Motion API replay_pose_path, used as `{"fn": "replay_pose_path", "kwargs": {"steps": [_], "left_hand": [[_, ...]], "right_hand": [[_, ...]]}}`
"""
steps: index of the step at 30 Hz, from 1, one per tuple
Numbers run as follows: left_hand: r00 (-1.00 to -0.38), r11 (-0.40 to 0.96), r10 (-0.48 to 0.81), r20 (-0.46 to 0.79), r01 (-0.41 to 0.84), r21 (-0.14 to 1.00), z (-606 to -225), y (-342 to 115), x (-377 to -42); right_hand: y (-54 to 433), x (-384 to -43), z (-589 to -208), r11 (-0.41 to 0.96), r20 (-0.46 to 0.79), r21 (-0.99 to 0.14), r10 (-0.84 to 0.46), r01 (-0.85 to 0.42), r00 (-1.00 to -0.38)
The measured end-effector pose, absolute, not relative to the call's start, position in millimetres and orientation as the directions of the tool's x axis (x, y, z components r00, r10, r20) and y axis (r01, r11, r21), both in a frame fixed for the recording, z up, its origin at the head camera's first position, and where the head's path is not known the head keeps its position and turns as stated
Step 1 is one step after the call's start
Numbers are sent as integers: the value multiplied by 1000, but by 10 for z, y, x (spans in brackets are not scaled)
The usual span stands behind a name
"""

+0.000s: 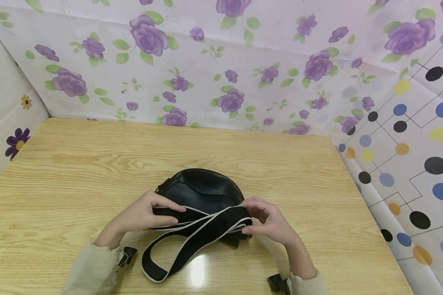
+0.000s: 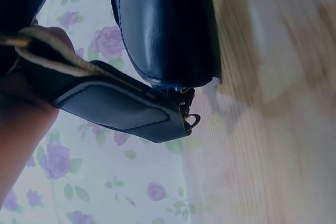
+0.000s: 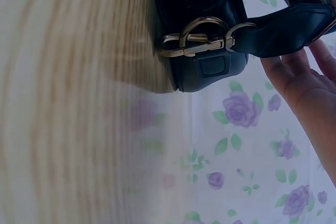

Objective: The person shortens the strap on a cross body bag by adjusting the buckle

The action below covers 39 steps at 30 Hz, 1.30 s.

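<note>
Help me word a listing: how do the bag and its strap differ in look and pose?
The bag has a smooth, shiny black surface; the strap is a black band with pale edging. The bag is rounded and sits on the table; the strap is looped and crosses over itself, held by the left hand and right hand. Both are mainly black, and a gold-coloured clasp joins them.

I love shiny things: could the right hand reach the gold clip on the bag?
Probably yes: the right hand holds the strap near the gold clip, and nothing seems to cover it, though that hand might need to let go first.
</note>
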<state>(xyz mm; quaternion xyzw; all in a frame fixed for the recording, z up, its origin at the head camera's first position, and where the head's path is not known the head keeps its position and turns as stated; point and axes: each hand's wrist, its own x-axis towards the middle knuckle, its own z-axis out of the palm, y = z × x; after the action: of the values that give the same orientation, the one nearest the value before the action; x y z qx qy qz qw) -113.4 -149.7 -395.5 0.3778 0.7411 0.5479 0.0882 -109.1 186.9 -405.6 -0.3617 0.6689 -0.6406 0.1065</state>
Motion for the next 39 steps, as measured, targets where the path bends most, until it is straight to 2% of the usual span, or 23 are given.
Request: {"fn": "replay_pose_path", "kwargs": {"steps": [13,19,26,33,39], "left_hand": [[-688,50,659,305,445,894,-3965,-1544,-1137],[-677,30,637,367,498,867,-3984,-1550,-1146],[-712,8,585,389,485,875,-3996,-1554,-1141],[-804,111,503,317,425,899,-3951,-1531,-1104],[-800,278,533,276,474,836,-3907,-1482,-1116]], "right_hand": [[1860,-1081,-4044,-76,312,-937,-622,-341,-718],[1866,-1084,-4054,-79,316,-936,-618,-343,-720],[1870,-1080,-4053,-76,322,-934,-604,-350,-729],[1869,-1091,-4074,-33,308,-932,-599,-361,-739],[1864,-1108,-4074,-79,328,-931,-611,-356,-721]]}}
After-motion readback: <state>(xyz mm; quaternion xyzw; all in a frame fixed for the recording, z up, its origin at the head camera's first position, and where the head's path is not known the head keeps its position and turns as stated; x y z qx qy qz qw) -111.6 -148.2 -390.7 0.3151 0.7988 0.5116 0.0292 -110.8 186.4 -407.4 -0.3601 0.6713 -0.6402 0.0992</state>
